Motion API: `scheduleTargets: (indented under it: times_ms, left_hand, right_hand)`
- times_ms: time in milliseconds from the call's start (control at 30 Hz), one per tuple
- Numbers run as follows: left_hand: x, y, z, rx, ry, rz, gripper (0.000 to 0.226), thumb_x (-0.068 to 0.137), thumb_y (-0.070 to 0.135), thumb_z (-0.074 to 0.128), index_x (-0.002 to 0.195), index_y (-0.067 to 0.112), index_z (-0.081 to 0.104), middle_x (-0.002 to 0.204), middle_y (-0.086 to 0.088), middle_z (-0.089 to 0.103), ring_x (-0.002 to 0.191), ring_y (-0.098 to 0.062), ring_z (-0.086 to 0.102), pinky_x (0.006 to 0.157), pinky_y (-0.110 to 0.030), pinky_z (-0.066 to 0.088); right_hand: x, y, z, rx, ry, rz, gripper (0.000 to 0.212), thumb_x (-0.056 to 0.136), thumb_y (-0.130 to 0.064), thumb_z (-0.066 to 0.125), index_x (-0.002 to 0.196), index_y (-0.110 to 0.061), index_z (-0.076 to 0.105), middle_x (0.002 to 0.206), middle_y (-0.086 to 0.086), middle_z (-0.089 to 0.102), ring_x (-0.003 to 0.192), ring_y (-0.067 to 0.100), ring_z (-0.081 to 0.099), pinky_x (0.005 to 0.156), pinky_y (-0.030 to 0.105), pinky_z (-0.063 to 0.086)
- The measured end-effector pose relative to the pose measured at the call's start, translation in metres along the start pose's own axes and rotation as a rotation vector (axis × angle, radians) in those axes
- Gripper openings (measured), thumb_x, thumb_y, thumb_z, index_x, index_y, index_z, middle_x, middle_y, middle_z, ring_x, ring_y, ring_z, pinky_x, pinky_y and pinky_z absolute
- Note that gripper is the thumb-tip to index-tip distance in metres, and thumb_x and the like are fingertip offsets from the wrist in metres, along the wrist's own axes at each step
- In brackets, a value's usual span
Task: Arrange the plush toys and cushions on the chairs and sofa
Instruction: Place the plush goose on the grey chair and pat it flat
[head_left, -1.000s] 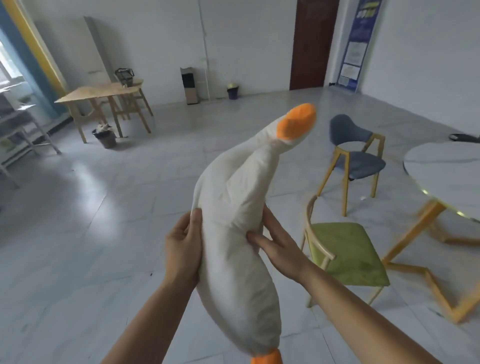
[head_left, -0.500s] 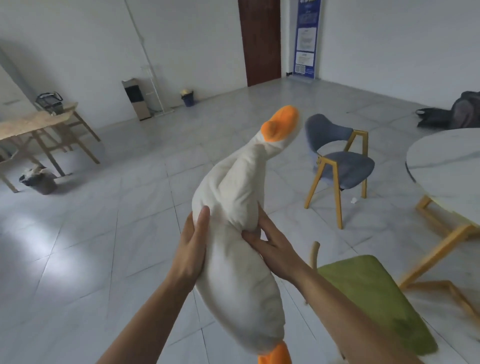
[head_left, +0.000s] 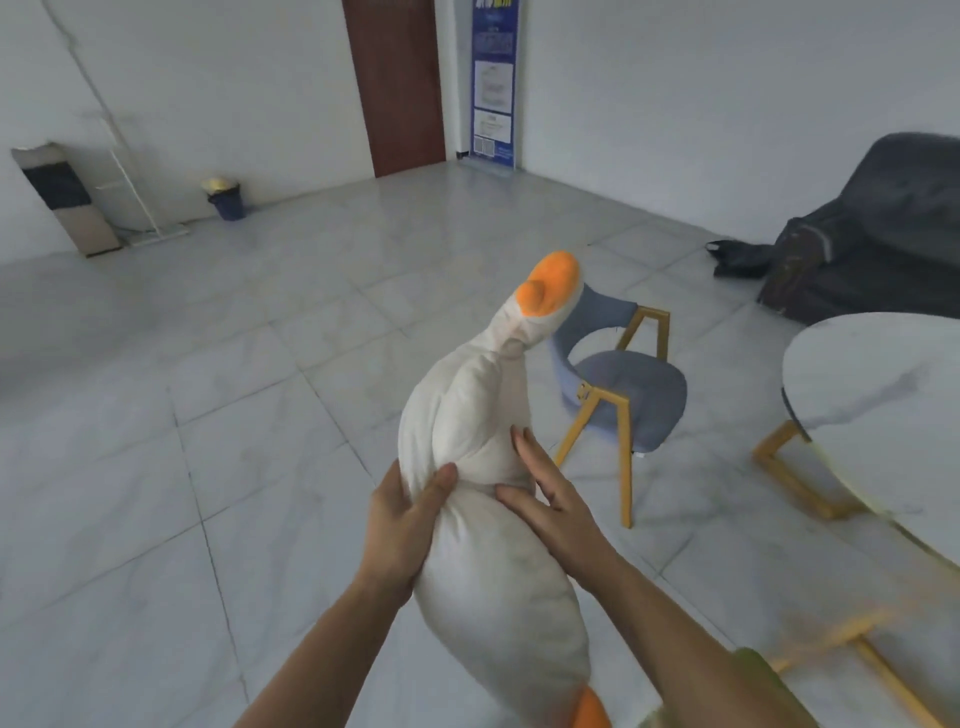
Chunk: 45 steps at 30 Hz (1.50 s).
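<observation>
The plush goose (head_left: 483, 545) is carried in the air, dented at its waist. The left hand (head_left: 400, 525) curls round it there, while the right hand (head_left: 558, 512) presses flat with straight fingers (head_left: 527, 449). It seems light, soft and floppy. The neck above the fingers may sag, so a mid-body hold suits.

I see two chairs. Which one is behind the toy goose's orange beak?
The blue-grey chair with yellow legs, beside the round table. The green chair only peeks in at the bottom edge.
</observation>
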<state>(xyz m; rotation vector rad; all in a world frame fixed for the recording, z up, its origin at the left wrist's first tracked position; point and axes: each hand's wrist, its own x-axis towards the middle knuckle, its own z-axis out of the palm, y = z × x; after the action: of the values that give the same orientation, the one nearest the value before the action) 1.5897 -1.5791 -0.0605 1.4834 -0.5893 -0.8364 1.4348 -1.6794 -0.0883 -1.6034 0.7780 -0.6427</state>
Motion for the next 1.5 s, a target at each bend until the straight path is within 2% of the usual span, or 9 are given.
scheduleTargets:
  times_ms: [133,300,500,733,867,1000,1167,1267,1500]
  left_hand:
    - [0.115,0.029,0.046,0.035,-0.138,-0.028,0.031,0.089,0.028,0.079,0.116,0.016,0.071,0.106,-0.005,0.079,0.099,-0.028,0.076,0.091,-0.056,0.059]
    - [0.210,0.044,0.142,0.028,-0.336,-0.061,0.029,0.094,0.024,0.073,0.121,0.015,0.070,0.110,-0.003,0.079,0.102,-0.025,0.076,0.091,-0.047,0.061]
    - [0.325,0.021,0.256,0.037,-0.489,-0.126,0.039,0.092,0.034,0.075,0.128,0.023,0.065,0.120,-0.001,0.076,0.111,-0.024,0.073,0.100,-0.052,0.056]
    - [0.465,0.049,0.332,0.171,-0.669,-0.036,0.068,0.088,0.027,0.079,0.142,0.052,0.048,0.142,0.012,0.061,0.130,-0.016,0.060,0.105,-0.044,0.051]
    - [0.534,0.053,0.347,-0.163,-0.619,-0.316,0.051,0.071,0.032,0.067,0.121,0.027,0.072,0.125,-0.006,0.068,0.118,-0.026,0.061,0.111,-0.057,0.039]
    - [0.610,0.038,0.388,-0.139,-0.577,-0.525,0.058,0.098,0.070,0.034,0.121,0.033,0.073,0.132,-0.003,0.069,0.127,-0.029,0.061,0.111,-0.059,0.042]
    - [0.675,-0.014,0.462,0.124,-0.532,-0.622,0.069,0.078,0.045,0.084,0.133,0.015,0.057,0.123,-0.004,0.072,0.111,-0.021,0.069,0.088,-0.039,0.058]
    - [0.685,-0.045,0.480,0.178,-0.434,-0.596,0.057,0.083,0.018,0.082,0.134,0.018,0.056,0.120,-0.001,0.071,0.107,-0.019,0.067,0.083,-0.034,0.056]
    - [0.703,-0.107,0.517,0.315,-0.240,-0.625,0.074,0.078,0.025,0.083,0.144,0.032,0.049,0.126,0.006,0.064,0.117,-0.022,0.061,0.101,-0.046,0.052]
  right_hand:
    - [0.080,0.004,-0.051,0.147,0.218,0.104,0.046,0.101,-0.034,0.057,0.139,-0.057,0.045,0.154,-0.028,0.039,0.144,-0.004,0.033,0.122,0.035,0.030]
    - [0.144,0.037,-0.126,0.418,0.466,0.241,0.038,0.095,-0.056,0.058,0.132,-0.056,0.048,0.131,-0.034,0.056,0.118,-0.009,0.056,0.106,0.034,0.046]
    - [0.242,0.054,-0.229,0.589,0.665,0.391,0.043,0.101,-0.035,0.056,0.135,-0.036,0.030,0.105,-0.023,0.049,0.082,-0.002,0.052,0.045,0.004,0.045]
    - [0.367,0.104,-0.330,0.595,0.613,0.315,0.079,0.073,-0.040,0.087,0.143,-0.035,0.050,0.130,-0.011,0.068,0.119,0.018,0.067,0.100,0.043,0.055]
    - [0.420,0.118,-0.371,0.436,0.621,0.323,0.079,0.077,-0.038,0.087,0.145,-0.036,0.047,0.129,-0.014,0.066,0.121,0.019,0.065,0.104,0.048,0.051]
    - [0.466,0.143,-0.410,0.289,0.628,0.371,0.087,0.074,-0.040,0.089,0.148,-0.044,0.042,0.140,-0.010,0.061,0.124,0.016,0.063,0.106,0.046,0.051]
    - [0.518,0.177,-0.440,0.060,0.581,0.475,0.102,0.067,-0.058,0.088,0.148,-0.060,0.026,0.148,-0.021,0.049,0.131,0.010,0.054,0.109,0.042,0.048]
    - [0.535,0.197,-0.462,0.007,0.528,0.562,0.109,0.062,-0.062,0.088,0.148,-0.063,0.020,0.150,-0.021,0.047,0.133,0.012,0.052,0.110,0.041,0.047]
    - [0.570,0.276,-0.503,-0.008,0.304,0.617,0.107,0.075,-0.048,0.085,0.153,-0.057,0.013,0.152,-0.021,0.039,0.141,0.011,0.041,0.116,0.043,0.039]
